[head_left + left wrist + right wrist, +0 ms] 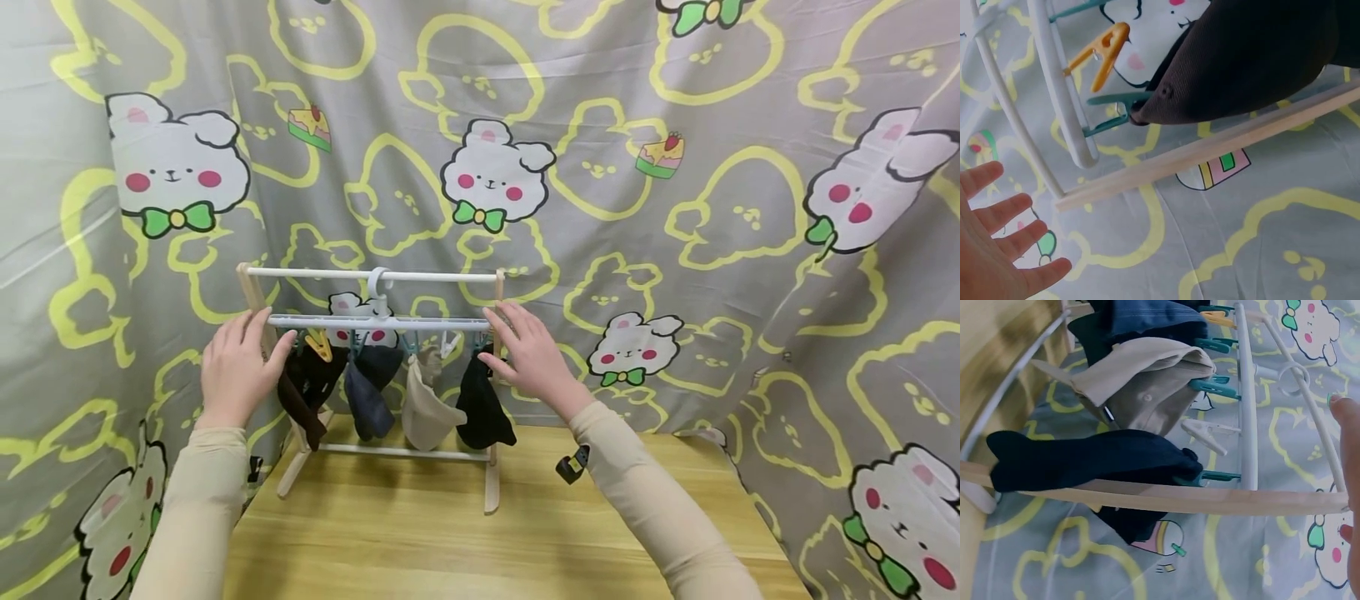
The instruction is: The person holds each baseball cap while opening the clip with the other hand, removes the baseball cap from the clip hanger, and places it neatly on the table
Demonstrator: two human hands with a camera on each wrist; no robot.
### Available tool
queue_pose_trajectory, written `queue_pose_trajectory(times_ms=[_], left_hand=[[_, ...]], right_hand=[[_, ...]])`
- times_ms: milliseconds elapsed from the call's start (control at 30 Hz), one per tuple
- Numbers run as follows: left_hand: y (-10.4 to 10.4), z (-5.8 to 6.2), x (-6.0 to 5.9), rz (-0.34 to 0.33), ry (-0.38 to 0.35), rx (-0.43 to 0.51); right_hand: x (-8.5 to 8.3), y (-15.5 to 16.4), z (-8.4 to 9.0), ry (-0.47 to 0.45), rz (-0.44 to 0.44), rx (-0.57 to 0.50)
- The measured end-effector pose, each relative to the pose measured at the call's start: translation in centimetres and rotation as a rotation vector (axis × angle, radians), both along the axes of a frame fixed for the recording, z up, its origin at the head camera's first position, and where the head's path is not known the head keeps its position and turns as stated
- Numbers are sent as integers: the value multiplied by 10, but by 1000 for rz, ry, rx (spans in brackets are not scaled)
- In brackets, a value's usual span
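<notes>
A white clip hanger point(337, 322) hangs by its hook from the rack's top rod. Below it, clothespins hold a dark brown cap point(300, 396), a navy cap point(367, 396), a beige cap point(429, 417) and a black cap point(480, 408). My left hand point(236, 367) is at the hanger's left end; the left wrist view shows its fingers point(1013, 240) spread, holding nothing. At the right end, above the black cap, my right hand point(536, 358) has its fingers extended. An orange clothespin point(1100, 56) and a white clothespin point(1210, 435) hang without a cap.
The wooden rack point(491, 483) with white rods stands on a wood-grain table point(615, 517). A grey cartoon-print curtain point(570, 75) encloses the back and both sides, close behind the rack.
</notes>
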State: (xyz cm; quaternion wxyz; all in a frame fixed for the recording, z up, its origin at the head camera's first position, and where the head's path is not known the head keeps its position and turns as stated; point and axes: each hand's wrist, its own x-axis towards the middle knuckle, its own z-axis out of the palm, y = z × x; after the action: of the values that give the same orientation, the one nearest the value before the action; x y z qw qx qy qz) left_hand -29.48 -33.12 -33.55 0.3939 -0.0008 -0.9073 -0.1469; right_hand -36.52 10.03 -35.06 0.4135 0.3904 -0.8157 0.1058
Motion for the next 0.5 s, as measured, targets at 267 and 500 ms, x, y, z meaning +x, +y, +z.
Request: queue_pose_trajectory(times_ms=[267, 500], left_hand=[[-6, 15, -12, 5, -77, 67], [-8, 27, -25, 2, -90, 88]], right_hand=[[-7, -12, 20, 51, 17, 18], [-13, -29, 38, 63, -22, 42]])
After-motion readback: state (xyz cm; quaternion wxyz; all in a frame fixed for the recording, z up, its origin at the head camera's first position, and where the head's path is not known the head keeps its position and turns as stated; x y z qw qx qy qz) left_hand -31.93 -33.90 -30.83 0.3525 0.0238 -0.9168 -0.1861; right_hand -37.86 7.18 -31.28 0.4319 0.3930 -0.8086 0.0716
